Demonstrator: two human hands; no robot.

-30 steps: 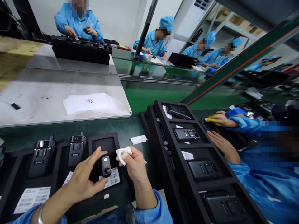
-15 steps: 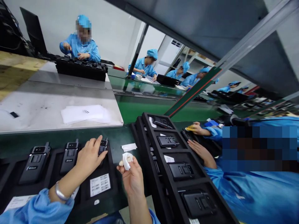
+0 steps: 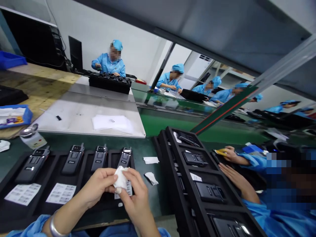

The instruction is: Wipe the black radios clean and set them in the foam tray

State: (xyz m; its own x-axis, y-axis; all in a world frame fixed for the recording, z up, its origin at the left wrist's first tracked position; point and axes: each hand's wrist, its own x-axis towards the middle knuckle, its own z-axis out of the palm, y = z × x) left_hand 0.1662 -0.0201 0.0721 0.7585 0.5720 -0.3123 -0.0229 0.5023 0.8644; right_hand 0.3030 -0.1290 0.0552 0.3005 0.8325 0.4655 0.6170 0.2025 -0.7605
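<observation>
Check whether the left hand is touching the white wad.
Touching: the head view shows the left hand pinching the left edge of the white wad.

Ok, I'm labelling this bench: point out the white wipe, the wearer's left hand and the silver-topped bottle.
White wipe [image 3: 120,178], head view: its middle.
Left hand [image 3: 98,183], head view: its back.
Silver-topped bottle [image 3: 34,141], head view: its body.

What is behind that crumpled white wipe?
Behind the wipe, the top of a radio and bits of a printed label show. The radio's lower end and the label's rest are covered by the wipe and fingers.
</observation>
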